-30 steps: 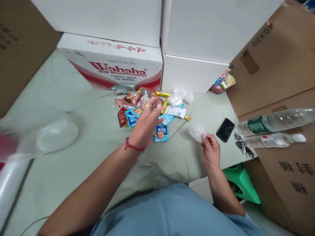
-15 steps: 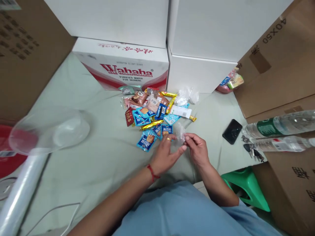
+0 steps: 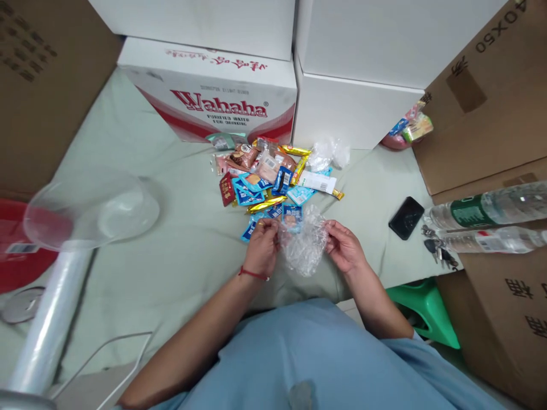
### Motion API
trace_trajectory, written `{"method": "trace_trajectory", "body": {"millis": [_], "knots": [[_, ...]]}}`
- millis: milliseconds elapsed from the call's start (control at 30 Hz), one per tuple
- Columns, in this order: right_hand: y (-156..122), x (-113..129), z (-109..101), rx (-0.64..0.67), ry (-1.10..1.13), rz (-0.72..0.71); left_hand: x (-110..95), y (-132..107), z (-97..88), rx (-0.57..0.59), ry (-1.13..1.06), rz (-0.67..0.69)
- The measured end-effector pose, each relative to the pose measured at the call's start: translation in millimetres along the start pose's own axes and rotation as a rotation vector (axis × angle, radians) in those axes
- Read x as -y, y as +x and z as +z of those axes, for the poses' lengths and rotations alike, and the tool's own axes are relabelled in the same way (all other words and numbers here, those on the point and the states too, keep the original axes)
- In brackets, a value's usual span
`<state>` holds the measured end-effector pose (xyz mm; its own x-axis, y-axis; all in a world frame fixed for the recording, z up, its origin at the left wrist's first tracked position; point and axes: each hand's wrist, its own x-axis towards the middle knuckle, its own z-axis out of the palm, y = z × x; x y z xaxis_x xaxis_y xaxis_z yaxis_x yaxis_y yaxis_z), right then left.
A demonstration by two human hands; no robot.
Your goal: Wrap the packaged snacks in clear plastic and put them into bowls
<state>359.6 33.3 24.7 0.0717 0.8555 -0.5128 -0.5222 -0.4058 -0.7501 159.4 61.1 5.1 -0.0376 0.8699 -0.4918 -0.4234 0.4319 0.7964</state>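
Note:
My left hand [image 3: 261, 250] and my right hand [image 3: 343, 249] each pinch one side of a crumpled clear plastic bag [image 3: 304, 245], which hangs spread between them just above the pale green cloth [image 3: 188, 245]. A red string circles my left wrist and a ring shows on a finger. Right behind the bag lies a pile of small snack packets [image 3: 273, 182] in blue, gold, red and brown wrappers. More crumpled clear plastic [image 3: 327, 152] sits at the pile's far right edge.
A Wahaha carton [image 3: 213, 97] and white boxes [image 3: 359, 62] stand behind the pile. Brown cardboard boxes [image 3: 491, 114] flank both sides. A black phone [image 3: 406, 217], keys [image 3: 436, 250] and two water bottles [image 3: 487, 222] lie right. A clear plastic bowl [image 3: 94, 210] and film roll [image 3: 47, 324] sit left; a green stool [image 3: 423, 313] is below right.
My left hand left the snack pile and came back to meet my right hand. The small balled plastic in my right hand has been pulled apart into a spread bag between both hands.

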Motion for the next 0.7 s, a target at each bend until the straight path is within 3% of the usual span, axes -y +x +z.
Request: {"method": "trace_trajectory", "body": {"millis": [100, 267, 433, 533, 700], "knots": [[4.9, -7.3, -0.8, -0.016, -0.163, -0.074, 1.8, 4.6, -6.4, -0.067, 0.018, 0.076], [10.1, -14.5, 0.1, -0.152, -0.662, -0.4, 2.1, 2.3, -13.0, -0.101, 0.028, 0.153], [22.5, -19.4, 21.7, 0.01, -1.089, -0.385, 6.0, -7.4, -9.5, -0.075, 0.027, 0.175], [34.0, -25.7, 35.9, 0.073, -1.034, -0.311, 5.9, -9.7, -11.1, -0.071, 0.008, 0.172], [35.4, -22.2, 43.5, 0.195, -0.502, -0.126, -0.5, -1.8, -29.8, -0.191, -0.035, 0.176]]}}
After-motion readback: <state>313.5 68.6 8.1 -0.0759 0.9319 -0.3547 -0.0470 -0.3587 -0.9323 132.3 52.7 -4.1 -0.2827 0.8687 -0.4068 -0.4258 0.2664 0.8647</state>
